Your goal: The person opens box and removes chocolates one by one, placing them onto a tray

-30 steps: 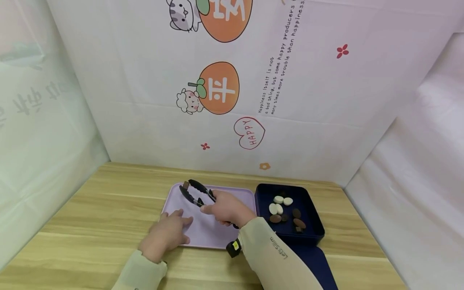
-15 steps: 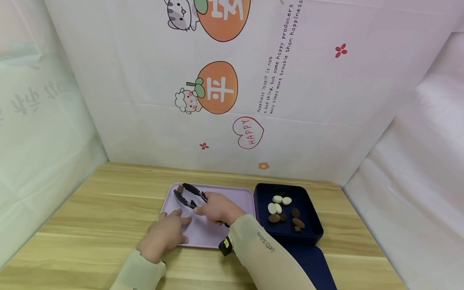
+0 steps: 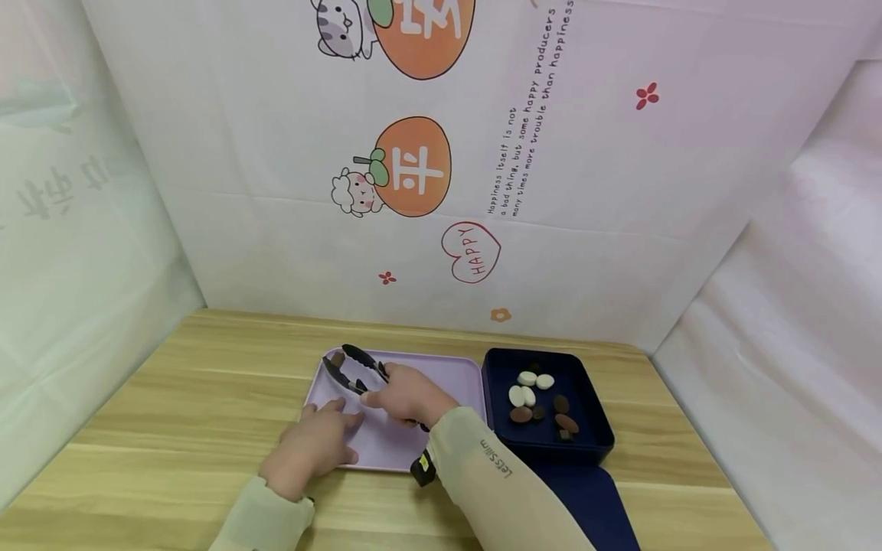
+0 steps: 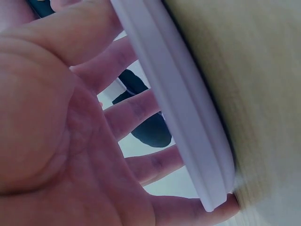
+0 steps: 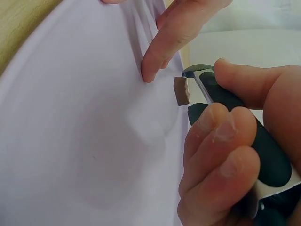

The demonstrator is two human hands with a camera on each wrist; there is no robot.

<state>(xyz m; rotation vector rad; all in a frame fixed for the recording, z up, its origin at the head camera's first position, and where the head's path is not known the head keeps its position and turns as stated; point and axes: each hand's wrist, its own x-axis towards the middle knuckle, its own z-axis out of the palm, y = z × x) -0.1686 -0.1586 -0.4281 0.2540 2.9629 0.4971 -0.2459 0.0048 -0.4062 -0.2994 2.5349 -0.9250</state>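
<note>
Black-tipped tongs [image 3: 338, 373] are gripped by my right hand [image 3: 406, 394] over the lilac tray [image 3: 441, 367]. Their tips stand on either side of a small brown chocolate piece [image 3: 338, 357] at the tray's far left corner. In the right wrist view, the brown piece [image 5: 181, 91] lies just beyond the tips, with fingers and thumb wrapped round the tongs' handles. My left hand [image 3: 315, 438] rests with spread fingers on the tray's left edge. From the left wrist, those fingers [image 4: 134, 110] reach straight along the underside of the tray's rim [image 4: 188, 122].
Right of the tray stands a navy box [image 3: 601, 405] with several white oval pieces [image 3: 527, 379] and several brown pieces [image 3: 566, 422] inside. A flat navy panel [image 3: 599, 497] lies in front of it. A printed white cloth [image 3: 586, 252] hangs behind the wooden table [image 3: 172, 398].
My right hand has moved the tongs leftward, and the brown piece has shifted left to the tray's far corner. My left hand has stayed at the tray's edge.
</note>
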